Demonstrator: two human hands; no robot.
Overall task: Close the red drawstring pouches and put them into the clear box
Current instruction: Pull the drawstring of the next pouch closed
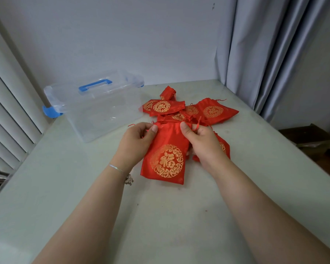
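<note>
A red drawstring pouch [165,161] with a gold round emblem lies flat in the middle of the table, its mouth pointing away from me. My left hand [136,141] pinches the left end of its top edge and cord. My right hand [200,141] pinches the right end, with a red cord looped over the fingers. Behind it lies a pile of several more red pouches [191,109], and another pouch [222,145] is partly hidden under my right hand. The clear box [95,109] with a blue handle stands at the back left, its lid on.
The pale table [84,187] meets a white wall at the back. A grey curtain [265,54] hangs at the right, white slats [11,111] stand at the left. A brown cardboard box [309,136] sits on the floor beyond the table's right edge.
</note>
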